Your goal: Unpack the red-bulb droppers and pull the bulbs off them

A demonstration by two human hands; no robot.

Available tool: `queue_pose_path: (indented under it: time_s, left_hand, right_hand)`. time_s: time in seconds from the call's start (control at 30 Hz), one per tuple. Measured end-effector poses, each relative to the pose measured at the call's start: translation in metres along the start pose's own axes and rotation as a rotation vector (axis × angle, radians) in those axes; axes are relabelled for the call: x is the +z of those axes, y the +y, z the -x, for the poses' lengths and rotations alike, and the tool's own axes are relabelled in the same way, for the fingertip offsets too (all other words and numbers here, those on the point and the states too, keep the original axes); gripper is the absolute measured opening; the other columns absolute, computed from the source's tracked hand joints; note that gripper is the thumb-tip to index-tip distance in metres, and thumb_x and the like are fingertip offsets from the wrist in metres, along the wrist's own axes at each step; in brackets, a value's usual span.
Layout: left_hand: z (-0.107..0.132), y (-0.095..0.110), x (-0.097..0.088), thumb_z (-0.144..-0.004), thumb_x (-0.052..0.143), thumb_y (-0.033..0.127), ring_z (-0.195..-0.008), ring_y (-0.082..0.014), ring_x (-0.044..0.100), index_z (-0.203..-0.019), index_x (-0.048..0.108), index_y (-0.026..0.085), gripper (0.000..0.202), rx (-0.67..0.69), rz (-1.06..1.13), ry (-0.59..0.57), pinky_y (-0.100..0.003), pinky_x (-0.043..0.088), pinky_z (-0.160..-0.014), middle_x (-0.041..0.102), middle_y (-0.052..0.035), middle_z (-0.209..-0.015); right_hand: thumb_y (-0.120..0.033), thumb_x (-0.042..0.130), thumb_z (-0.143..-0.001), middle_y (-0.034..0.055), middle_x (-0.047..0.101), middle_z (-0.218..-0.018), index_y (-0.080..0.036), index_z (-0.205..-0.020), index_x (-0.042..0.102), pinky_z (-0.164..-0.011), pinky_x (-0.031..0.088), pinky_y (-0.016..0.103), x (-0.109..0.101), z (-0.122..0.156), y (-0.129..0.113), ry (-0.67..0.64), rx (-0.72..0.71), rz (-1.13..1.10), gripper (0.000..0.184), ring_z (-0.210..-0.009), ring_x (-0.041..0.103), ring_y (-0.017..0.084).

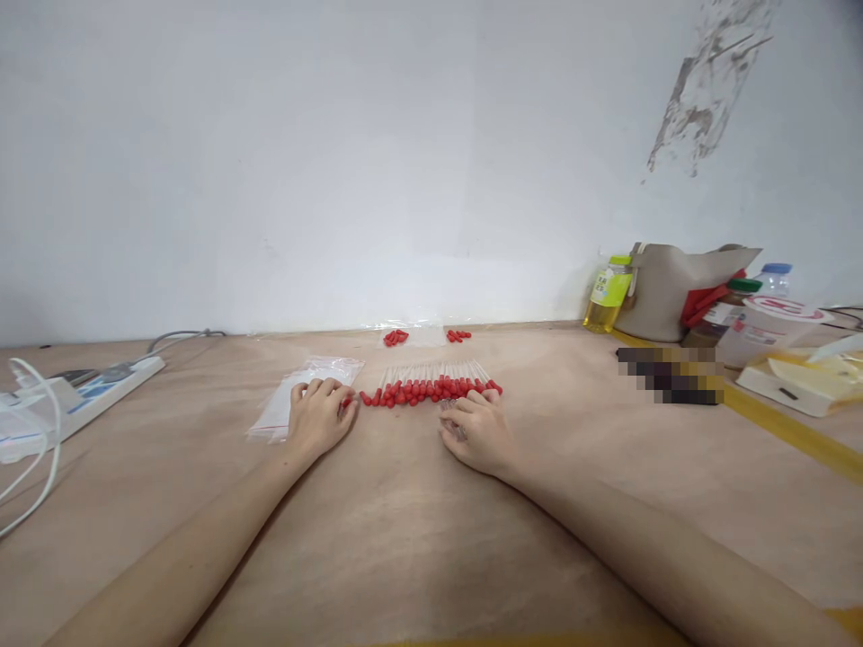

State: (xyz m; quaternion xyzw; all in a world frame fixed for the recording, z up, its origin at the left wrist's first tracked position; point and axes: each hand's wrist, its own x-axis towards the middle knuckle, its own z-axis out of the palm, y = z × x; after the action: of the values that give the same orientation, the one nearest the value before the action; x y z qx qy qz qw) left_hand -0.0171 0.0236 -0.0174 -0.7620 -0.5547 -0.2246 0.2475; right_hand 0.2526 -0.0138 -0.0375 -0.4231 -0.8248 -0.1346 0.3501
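My left hand rests on the table with its fingers curled. Between its thumb and forefinger shows a small red piece. Beside that hand, a row of thin pale sticks with red ends runs across the table, red ends towards me. At the row's right part, my right hand is closed on a crinkled clear plastic piece, mostly covered by the fingers. Clear plastic bags lie partly under my left hand.
Two small piles of red pieces lie near the wall, with clear plastic film between. On the left are a power strip and white cables. A yellow-capped bottle, a grey bag and a tub stand at right.
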Motion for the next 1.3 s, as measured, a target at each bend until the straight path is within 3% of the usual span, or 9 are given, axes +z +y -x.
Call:
queue_pose_path:
  time_s: [0.13,0.33,0.5,0.63,0.97,1.1,1.3]
  left_hand:
    - [-0.001,0.006,-0.001,-0.08,0.045,0.035,-0.101,-0.0274,0.046,-0.098,0.061,0.027,0.025,0.097,0.024,0.002,-0.051,0.019,-0.092,0.057,-0.0089,-0.106]
    - [-0.003,0.005,0.001,-0.078,0.046,0.034,-0.103,-0.0288,0.045,-0.082,0.061,0.024,0.018,0.104,0.073,-0.03,-0.056,0.015,-0.093,0.056,-0.0089,-0.107]
    - [-0.003,-0.006,0.003,-0.075,0.045,0.023,-0.101,-0.0277,0.047,-0.082,0.059,0.022,0.016,0.083,0.014,-0.065,-0.057,0.016,-0.091,0.057,-0.0093,-0.104]
    - [-0.001,-0.007,0.003,-0.077,0.046,0.032,-0.097,-0.0277,0.049,-0.084,0.059,0.022,0.018,0.029,0.046,-0.081,-0.057,0.017,-0.09,0.058,-0.0078,-0.099]
    - [-0.011,0.031,-0.01,-0.079,0.048,0.045,-0.098,-0.0241,0.048,-0.088,0.057,0.023,0.025,0.098,0.204,-0.029,-0.05,0.016,-0.094,0.059,-0.0057,-0.097]
    - [-0.023,0.043,-0.004,-0.079,0.049,0.041,-0.096,-0.0243,0.049,-0.085,0.057,0.022,0.021,0.102,0.218,-0.028,-0.049,0.017,-0.093,0.059,-0.0051,-0.092]
    - [-0.027,0.04,0.009,-0.085,0.04,0.029,-0.09,-0.0197,0.052,-0.078,0.055,0.021,0.018,0.067,0.301,-0.035,-0.042,0.024,-0.088,0.061,-0.0026,-0.088]
  right_hand:
    - [-0.044,0.059,-0.071,0.0024,0.062,-0.073,-0.021,-0.079,0.065,-0.071,0.023,0.033,-0.005,0.0,-0.004,-0.073,0.011,-0.022,0.025,-0.073,0.045,0.016]
    - [-0.055,0.057,-0.069,0.0031,0.059,-0.072,-0.021,-0.082,0.066,-0.07,0.024,0.033,-0.006,0.0,-0.004,-0.116,-0.001,-0.023,0.038,-0.074,0.044,0.017]
    - [-0.055,0.058,-0.068,0.0034,0.059,-0.076,-0.021,-0.086,0.066,-0.072,0.025,0.033,-0.005,0.001,-0.004,-0.082,0.044,-0.069,0.039,-0.075,0.045,0.017]
    - [-0.052,0.059,-0.07,0.0029,0.059,-0.075,-0.022,-0.085,0.066,-0.074,0.026,0.033,-0.007,0.003,-0.002,-0.045,0.09,-0.101,0.035,-0.076,0.046,0.017]
    - [-0.045,0.058,-0.073,0.0015,0.058,-0.073,-0.021,-0.082,0.064,-0.071,0.025,0.03,-0.02,0.011,0.019,0.0,0.154,-0.088,0.026,-0.074,0.048,0.016]
    - [-0.043,0.058,-0.073,0.0016,0.059,-0.072,-0.021,-0.08,0.065,-0.069,0.024,0.029,-0.021,0.011,0.021,0.007,0.175,-0.073,0.024,-0.074,0.049,0.016]
    - [-0.044,0.058,-0.073,0.0018,0.06,-0.073,-0.021,-0.08,0.065,-0.069,0.024,0.03,-0.02,0.011,0.02,0.007,0.162,-0.062,0.025,-0.074,0.049,0.016]
